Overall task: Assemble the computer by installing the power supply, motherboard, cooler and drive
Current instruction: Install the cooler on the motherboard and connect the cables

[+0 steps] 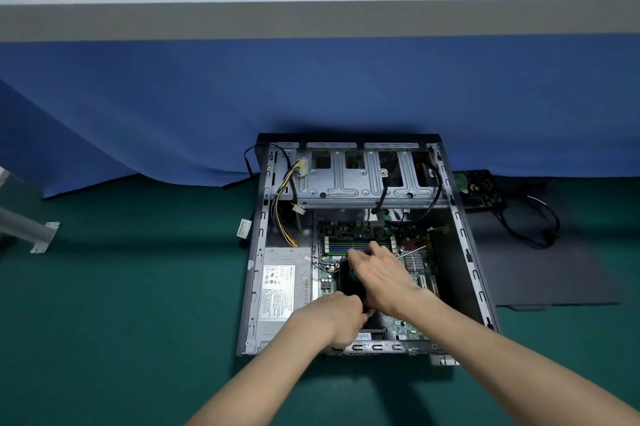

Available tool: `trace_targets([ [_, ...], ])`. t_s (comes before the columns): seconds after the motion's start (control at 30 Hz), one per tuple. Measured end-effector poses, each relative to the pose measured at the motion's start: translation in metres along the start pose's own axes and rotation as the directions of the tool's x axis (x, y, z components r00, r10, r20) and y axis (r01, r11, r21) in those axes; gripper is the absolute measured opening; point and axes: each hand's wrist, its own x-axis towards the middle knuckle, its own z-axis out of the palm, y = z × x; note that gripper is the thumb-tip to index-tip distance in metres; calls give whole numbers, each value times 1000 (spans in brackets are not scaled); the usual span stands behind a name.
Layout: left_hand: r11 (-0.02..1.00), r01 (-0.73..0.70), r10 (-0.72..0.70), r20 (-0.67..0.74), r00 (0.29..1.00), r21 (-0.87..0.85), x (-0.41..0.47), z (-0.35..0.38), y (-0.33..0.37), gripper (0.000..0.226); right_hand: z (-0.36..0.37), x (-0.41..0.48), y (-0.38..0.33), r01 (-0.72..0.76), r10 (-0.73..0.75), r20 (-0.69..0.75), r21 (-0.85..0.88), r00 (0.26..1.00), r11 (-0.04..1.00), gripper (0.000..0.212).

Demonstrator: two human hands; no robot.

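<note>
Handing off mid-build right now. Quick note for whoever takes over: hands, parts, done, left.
Left hand: pinches a small pale part at the cooler's near edge; I can't tell what it is.
Right hand: curled over the cooler; its grip is hidden.
Case: lies open on the green floor.
Done: power supply sits in the near-left corner, and the motherboard is in.
In progress: the cooler is on the board; I can't see whether it is fastened.
Left: finish the cooler, then fit the drive, which lies outside, right of the case.

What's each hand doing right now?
Left hand: pinches a small grey part.
Right hand: grips a screwdriver over the cooler.
</note>
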Motion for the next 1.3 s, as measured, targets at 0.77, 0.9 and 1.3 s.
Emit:
trace_targets([
  [0.77, 999, -36, 35, -54, 998, -8, -4, 1, -2, 34, 15, 0, 12, 0, -1, 8, 131, 1000, 991, 53],
  [0.9, 998, -24, 14, -159, 987, -62, -2, -4, -3, 29, 10, 0, 18, -36, 27, 36, 290, 999, 956, 59],
  [1.3, 984, 32, 22, -297, 955, 176, 56, -9, 10, 120, -56, -26, 77, 181, 768, -295, 955, 569, 233, 31],
])
